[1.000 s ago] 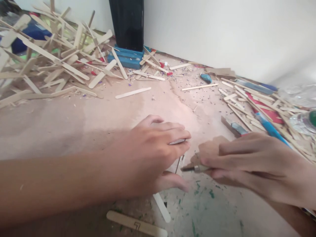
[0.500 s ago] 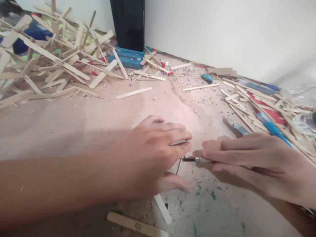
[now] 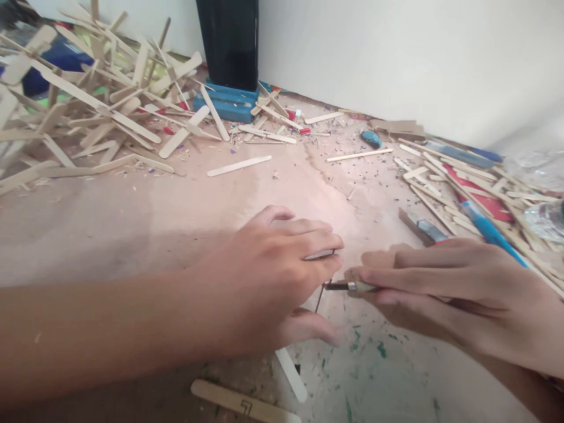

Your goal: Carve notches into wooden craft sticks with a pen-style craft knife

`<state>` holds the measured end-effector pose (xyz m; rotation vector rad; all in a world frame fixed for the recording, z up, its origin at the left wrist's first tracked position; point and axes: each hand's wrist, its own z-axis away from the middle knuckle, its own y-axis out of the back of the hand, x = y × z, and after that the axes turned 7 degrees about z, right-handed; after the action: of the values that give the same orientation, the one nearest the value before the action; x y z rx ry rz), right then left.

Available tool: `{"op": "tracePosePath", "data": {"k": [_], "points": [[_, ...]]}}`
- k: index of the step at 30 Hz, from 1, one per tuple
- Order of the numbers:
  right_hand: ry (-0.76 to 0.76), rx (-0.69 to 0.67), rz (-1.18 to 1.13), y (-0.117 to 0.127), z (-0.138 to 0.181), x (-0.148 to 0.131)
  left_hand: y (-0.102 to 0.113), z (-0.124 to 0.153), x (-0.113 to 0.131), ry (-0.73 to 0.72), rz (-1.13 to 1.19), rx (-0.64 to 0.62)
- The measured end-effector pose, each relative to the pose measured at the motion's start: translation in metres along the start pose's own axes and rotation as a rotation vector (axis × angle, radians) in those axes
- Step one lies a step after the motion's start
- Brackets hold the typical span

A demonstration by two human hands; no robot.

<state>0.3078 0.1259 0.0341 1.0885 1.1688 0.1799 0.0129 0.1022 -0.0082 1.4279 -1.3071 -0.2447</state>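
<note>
My left hand [image 3: 282,264] lies palm down on the table, fingers stretched out and thumb apart. It presses on a thin, pale, dark-edged piece [image 3: 319,255], mostly hidden beneath the fingers. A small carving tool [image 3: 339,286], with a dark metal tip and pale handle, is gripped in my right hand [image 3: 467,294]. Its tip is at the dark edge line beside my left fingers and thumb. From under my left hand sticks out the end of a white craft stick [image 3: 291,376]. Nearer to me is a wooden craft stick [image 3: 233,399] with a dark angular mark.
A heap of craft sticks [image 3: 110,100] spreads at the back left beside a black upright object [image 3: 229,44] in a blue base [image 3: 227,103]. More sticks, a blue pen [image 3: 493,232], a utility knife [image 3: 429,229] and a clear bottle [image 3: 544,217] lie to the right.
Both hands stay almost where they were. The carving tool's tip has shifted very slightly towards me; the view has moved a little.
</note>
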Motion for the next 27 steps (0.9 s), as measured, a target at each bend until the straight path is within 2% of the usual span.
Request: {"op": "tracePosePath", "data": {"k": [4,10,15,22,27], "points": [[0.055,-0.082,-0.052,0.0024,-0.0038,-0.0031,-0.0011,0.0009,-0.0020,-0.006,0.002,0.011],[-0.006,0.026,0.046,0.0043,0.0018,-0.0042,-0.0058,0.0034,-0.0057,-0.006,0.044,0.024],[-0.019,0.133,0.101,0.0053,0.0012,-0.0053,-0.0079,0.0042,-0.0066,0.021,0.071,-0.027],[0.043,0.102,0.162,0.0060,-0.0034,-0.0096,-0.0035,0.0002,-0.0055,0.014,0.060,-0.026],[0.008,0.100,0.245,0.0033,0.0003,-0.0079,-0.0035,-0.0002,-0.0052,0.011,0.032,-0.023]]}}
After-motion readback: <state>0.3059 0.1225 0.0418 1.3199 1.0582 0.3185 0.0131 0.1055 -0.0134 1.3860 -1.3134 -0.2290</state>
